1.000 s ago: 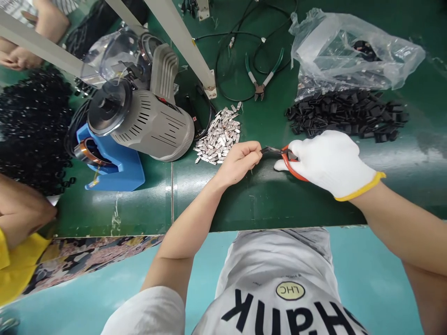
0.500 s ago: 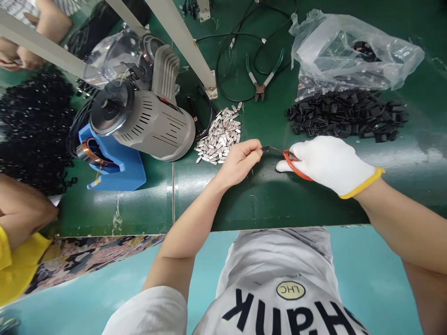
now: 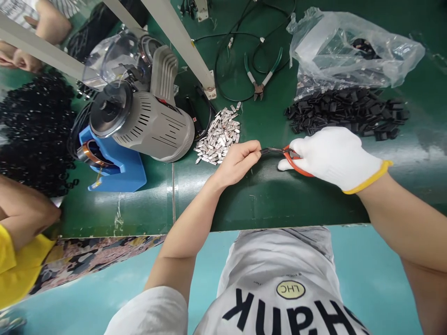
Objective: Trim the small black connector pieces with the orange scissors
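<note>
The pliers (image 3: 296,168) could slip and nip the bare left hand (image 3: 240,160), since their tips reach right up to its fingers; too loose a pinch there could also let a part drop. The left hand is clenched, but whatever it may hold is hidden. The gloved right hand (image 3: 337,158) grasps the pliers, which point to its 9 o'clock and lie at the left hand's 3 o'clock, over the counter (image 3: 279,204).

Heaped metal parts (image 3: 220,137) and cutters (image 3: 259,88) on a bench (image 3: 289,204) show a workshop.
</note>
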Available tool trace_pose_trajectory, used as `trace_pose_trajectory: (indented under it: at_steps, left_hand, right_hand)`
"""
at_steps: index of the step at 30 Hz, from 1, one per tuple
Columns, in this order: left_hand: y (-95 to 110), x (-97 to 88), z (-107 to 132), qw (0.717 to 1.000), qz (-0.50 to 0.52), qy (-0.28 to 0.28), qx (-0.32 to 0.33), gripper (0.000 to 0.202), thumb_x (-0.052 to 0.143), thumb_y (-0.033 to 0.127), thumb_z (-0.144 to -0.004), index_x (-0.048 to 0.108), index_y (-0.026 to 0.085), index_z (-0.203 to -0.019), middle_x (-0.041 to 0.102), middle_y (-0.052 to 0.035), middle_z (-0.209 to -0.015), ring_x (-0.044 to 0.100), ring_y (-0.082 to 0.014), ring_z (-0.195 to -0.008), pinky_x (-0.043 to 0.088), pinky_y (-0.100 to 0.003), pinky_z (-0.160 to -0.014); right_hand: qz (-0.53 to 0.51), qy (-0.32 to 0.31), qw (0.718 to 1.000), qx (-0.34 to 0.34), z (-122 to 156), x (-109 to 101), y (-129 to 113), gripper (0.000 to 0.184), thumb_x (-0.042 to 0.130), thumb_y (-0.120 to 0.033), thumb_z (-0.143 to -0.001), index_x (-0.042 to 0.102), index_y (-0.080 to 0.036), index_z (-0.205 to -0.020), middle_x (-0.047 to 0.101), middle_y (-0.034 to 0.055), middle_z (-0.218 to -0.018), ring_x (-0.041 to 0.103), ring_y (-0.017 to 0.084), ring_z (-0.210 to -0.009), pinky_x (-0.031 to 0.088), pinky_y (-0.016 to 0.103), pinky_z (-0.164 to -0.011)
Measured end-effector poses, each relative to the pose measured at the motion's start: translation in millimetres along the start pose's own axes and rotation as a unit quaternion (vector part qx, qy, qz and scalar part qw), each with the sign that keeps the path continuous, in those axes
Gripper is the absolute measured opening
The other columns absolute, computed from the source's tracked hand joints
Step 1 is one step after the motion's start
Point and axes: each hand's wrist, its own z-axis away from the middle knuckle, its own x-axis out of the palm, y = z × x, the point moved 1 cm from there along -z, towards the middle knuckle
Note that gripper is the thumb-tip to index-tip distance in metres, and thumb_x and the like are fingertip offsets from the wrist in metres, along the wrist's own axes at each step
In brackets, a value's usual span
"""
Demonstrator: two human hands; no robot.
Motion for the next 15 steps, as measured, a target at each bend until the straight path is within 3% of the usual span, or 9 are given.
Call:
trace_pose_trajectory:
  at_steps: [5,9,12,15]
  left_hand:
    - [-6.4,0.8,-1.7,1.0,-0.009,0.014,0.006,0.026,0.053,0.03,-0.096,0.059,0.018,-0.074,0.053,0.0008,-0.066,0.046,-0.0112,-0.061,0.035,-0.025,-0.061]
    - [-12.7,-1.4,-2.7,1.0,0.001,0.003,0.029,0.03,0.052,0.041,-0.101,0.066,0.017,-0.09,0.064,-0.0025,-0.079,0.057,-0.0106,-0.064,0.044,-0.023,-0.061]
    - [-12.7,-5.4,-3.1,0.995,-0.026,0.009,0.097,0.032,0.051,0.043,-0.103,0.067,0.017,-0.094,0.065,-0.0039,-0.082,0.06,-0.0116,-0.068,0.048,-0.024,-0.064]
    - [-10.2,-10.4,-3.2,0.978,-0.111,0.018,0.175,0.031,0.046,0.04,-0.105,0.068,0.019,-0.098,0.065,-0.0051,-0.082,0.061,-0.0145,-0.073,0.05,-0.029,-0.071]
  right_hand:
    - [0.011,-0.007,1.0,0.007,1.1,-9.9,-4.3,0.07,0.028,-0.071,-0.1,0.069,-0.016,-0.085,0.062,0.0134,-0.062,0.059,0.025,-0.063,0.018,0.034,-0.062]
    - [-0.091,-0.084,0.992,0.041,-5.9,-11.7,-3.5,0.07,0.032,-0.076,-0.096,0.067,-0.018,-0.079,0.063,0.0115,-0.064,0.055,0.022,-0.059,0.021,0.033,-0.059]
    - [-0.222,-0.145,0.963,0.05,-10.1,-8.0,2.9,0.064,0.044,-0.079,-0.09,0.058,-0.021,-0.067,0.06,0.0052,-0.058,0.049,0.016,-0.052,0.024,0.03,-0.055]
    - [-0.373,-0.196,0.905,0.055,-9.3,-8.0,8.6,0.058,0.057,-0.074,-0.086,0.053,-0.021,-0.063,0.06,0.0016,-0.055,0.05,0.014,-0.05,0.031,0.028,-0.054]
